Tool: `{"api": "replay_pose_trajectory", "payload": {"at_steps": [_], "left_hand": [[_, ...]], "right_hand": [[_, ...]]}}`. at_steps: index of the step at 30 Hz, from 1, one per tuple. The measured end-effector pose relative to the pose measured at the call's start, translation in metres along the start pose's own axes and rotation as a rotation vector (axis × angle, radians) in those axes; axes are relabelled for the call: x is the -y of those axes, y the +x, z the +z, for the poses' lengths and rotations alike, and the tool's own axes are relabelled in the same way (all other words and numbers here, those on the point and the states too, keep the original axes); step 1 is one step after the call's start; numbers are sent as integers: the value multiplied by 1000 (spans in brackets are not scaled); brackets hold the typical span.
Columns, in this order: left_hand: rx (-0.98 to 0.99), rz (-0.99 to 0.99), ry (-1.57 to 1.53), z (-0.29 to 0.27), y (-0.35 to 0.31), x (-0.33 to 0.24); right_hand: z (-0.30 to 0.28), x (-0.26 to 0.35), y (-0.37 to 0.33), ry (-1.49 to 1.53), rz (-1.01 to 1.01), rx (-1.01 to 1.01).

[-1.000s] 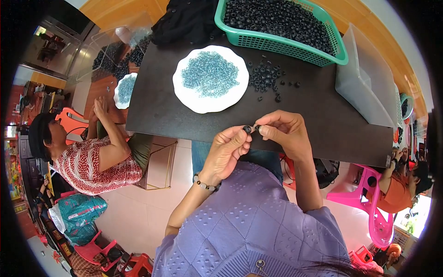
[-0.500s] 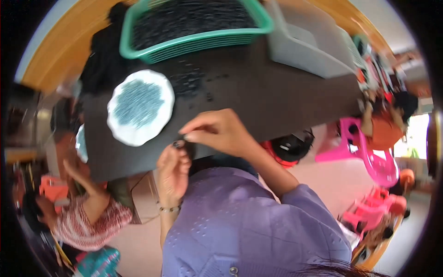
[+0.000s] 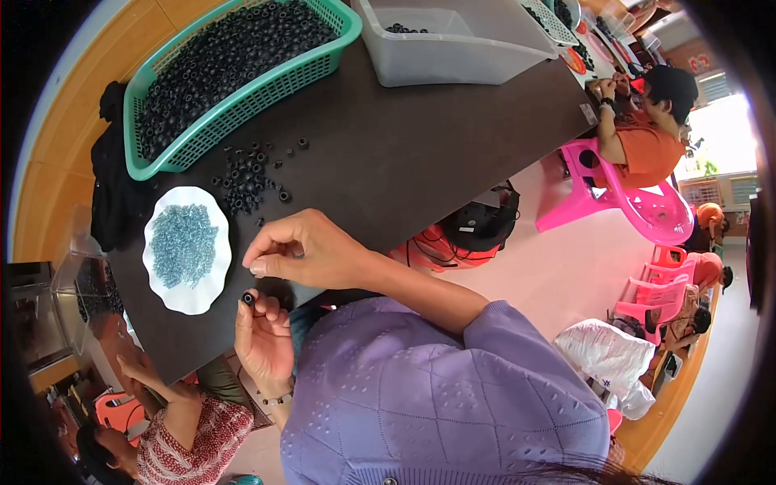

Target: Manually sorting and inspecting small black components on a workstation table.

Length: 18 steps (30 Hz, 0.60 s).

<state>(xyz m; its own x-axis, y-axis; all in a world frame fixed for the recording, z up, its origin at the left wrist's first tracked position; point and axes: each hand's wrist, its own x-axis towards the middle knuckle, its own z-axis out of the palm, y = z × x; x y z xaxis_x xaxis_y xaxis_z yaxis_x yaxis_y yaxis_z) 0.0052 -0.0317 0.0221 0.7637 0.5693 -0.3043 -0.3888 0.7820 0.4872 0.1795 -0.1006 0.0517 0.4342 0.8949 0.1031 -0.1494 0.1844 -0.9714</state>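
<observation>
The left hand [image 3: 263, 339] pinches a small black ring [image 3: 248, 299] between thumb and fingertip, the ring poking up at the tip of the grip with its hole showing. Just above it the right hand [image 3: 303, 250] hovers with thumb and forefinger pressed together; whether something tiny sits between them I cannot tell.

The ring looks like a rubber or plastic bead: very light, probably a little springy, and small enough to roll or pop out of a loose pinch. Holding it by the outer wall, as the hand does, seems the right place, since that leaves the hole free.

Just to the left of the grip sits a white plate [image 3: 212, 287] heaped with small pale-blue pieces [image 3: 183, 244]. Beyond the right hand, a scatter of loose black rings [image 3: 249, 178] lies on the dark table [image 3: 388, 162]. Further up stands a green basket [image 3: 242, 105] full of the same rings, and beside it a clear plastic tub [image 3: 453, 56].

Other people sit working at the far right and below left, well apart from these hands.
</observation>
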Motion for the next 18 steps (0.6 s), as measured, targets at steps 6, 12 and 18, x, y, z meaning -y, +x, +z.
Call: {"api": "replay_pose_trajectory", "payload": {"at_steps": [6, 12, 18], "left_hand": [[20, -15, -8, 3, 1, 0], [36, -9, -28, 4, -1, -1], [124, -130, 22, 14, 10, 11]], "right_hand": [[-4, 2, -3, 89, 70, -1], [-12, 2, -5, 4, 38, 78], [-32, 5, -14, -44, -6, 97]]}}
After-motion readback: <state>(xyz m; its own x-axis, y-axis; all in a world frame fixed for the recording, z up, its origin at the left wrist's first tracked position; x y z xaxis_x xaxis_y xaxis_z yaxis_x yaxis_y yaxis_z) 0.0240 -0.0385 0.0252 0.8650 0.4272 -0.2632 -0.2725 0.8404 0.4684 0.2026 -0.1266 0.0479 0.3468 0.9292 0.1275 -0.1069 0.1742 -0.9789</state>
